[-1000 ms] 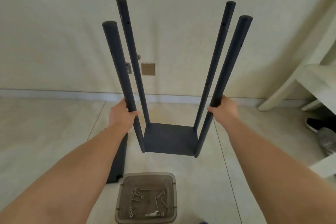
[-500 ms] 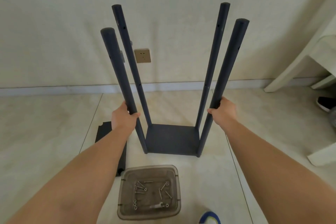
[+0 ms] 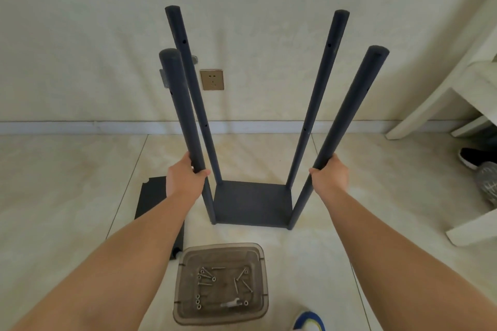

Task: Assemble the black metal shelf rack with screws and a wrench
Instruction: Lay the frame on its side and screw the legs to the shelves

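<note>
The black rack stands upright on the floor: a square shelf plate (image 3: 252, 203) at the bottom with four round poles rising from its corners. My left hand (image 3: 185, 179) grips the near left pole (image 3: 180, 107) partway up. My right hand (image 3: 329, 174) grips the near right pole (image 3: 352, 105) at about the same height. Both far poles stand free. A second black shelf plate (image 3: 152, 196) lies flat on the floor to the left, partly under my left forearm. A clear plastic bin (image 3: 261, 258) in front holds several screws (image 3: 208, 275) and a small wrench (image 3: 230, 303).
The wall with a socket (image 3: 212, 79) is just behind the rack. White furniture legs (image 3: 430, 105) stand at the right, with a dark shoe (image 3: 473, 157) beside them. A blue and white shoe tip (image 3: 309, 321) shows at the bottom edge.
The view has tilted down and drawn back, so the rack sits lower in the frame. Both hands keep their grip on the near poles.
</note>
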